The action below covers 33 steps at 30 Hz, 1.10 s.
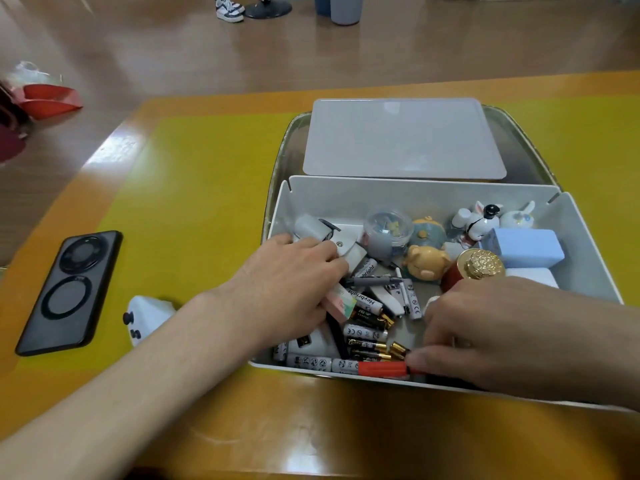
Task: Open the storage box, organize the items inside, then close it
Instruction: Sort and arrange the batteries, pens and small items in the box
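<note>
Head view: your open white plastic storage box (346,195) sits centre-right of the frame, its flat grey lid (403,138) lying behind it. Your left hand (294,282) rests over the clutter, fingers curled; what it grips you cannot tell. Your right hand (485,330) pinches a red-capped marker (381,369) at the box's near wall. A black phone (71,292) lies at the left.

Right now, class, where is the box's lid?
In the head view, the lid lies flat on a metal tray, just behind the open storage box, on the table's far right side.
</note>
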### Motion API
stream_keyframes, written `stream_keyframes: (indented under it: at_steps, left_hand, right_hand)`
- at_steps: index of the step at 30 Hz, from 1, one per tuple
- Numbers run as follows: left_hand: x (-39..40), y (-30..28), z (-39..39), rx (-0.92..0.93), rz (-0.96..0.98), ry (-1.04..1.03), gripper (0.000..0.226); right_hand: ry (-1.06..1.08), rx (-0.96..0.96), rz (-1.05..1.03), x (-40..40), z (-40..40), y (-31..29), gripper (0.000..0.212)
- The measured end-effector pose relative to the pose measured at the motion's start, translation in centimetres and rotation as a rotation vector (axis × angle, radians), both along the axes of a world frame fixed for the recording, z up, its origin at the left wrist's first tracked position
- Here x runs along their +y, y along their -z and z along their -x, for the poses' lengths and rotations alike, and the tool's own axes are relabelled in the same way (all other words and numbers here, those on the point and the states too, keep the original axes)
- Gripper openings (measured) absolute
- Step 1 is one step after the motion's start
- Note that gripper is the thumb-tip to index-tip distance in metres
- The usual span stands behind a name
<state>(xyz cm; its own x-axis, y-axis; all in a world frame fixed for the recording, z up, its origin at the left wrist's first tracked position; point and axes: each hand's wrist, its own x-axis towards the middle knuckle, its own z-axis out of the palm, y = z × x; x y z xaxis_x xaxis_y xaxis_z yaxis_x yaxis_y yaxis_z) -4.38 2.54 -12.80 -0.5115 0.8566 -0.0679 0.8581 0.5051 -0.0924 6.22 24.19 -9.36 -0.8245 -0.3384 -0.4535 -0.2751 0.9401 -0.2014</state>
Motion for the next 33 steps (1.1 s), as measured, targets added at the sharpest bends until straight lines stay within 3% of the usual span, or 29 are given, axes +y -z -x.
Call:
stream_keyframes:
  at_steps: [2,6,11,15,19,25,33]
  left_hand:
    - [0.1,0.0,-0.2,0.001,0.014,0.001,0.033]
    - [0.3,-0.6,-0.4,-0.081,0.024,-0.036,0.023]
    - [-0.7,-2.0,-2.1,-0.267,0.092,-0.016,0.017]
    - [-1.4,-3.5,-1.7,-0.323,0.032,-0.059,0.029]
    - [0.0,-2.8,1.1,-0.121,-0.086,-0.036,0.041]
    - [2.0,0.1,4.2,0.109,0.082,-0.015,0.044]
    - [2.6,-1.7,4.3,-0.041,0.118,-0.125,0.046]
  right_hand:
    - [0.013,0.053,-0.001,-0.4,0.2,0.1,0.057]
    - [-0.013,0.140,-0.045,-1.3,0.5,0.6,0.022]
    - [-0.061,0.202,-0.198,-2.3,0.6,1.7,0.031]
    - [0.040,0.275,-0.061,-1.2,1.7,0.3,0.025]
    - [0.169,0.458,-0.029,0.5,2.9,-1.0,0.022]
    - [0.289,0.612,-0.065,3.6,2.6,-1.8,0.024]
    - [0.400,0.639,0.049,7.0,0.1,-1.9,0.021]
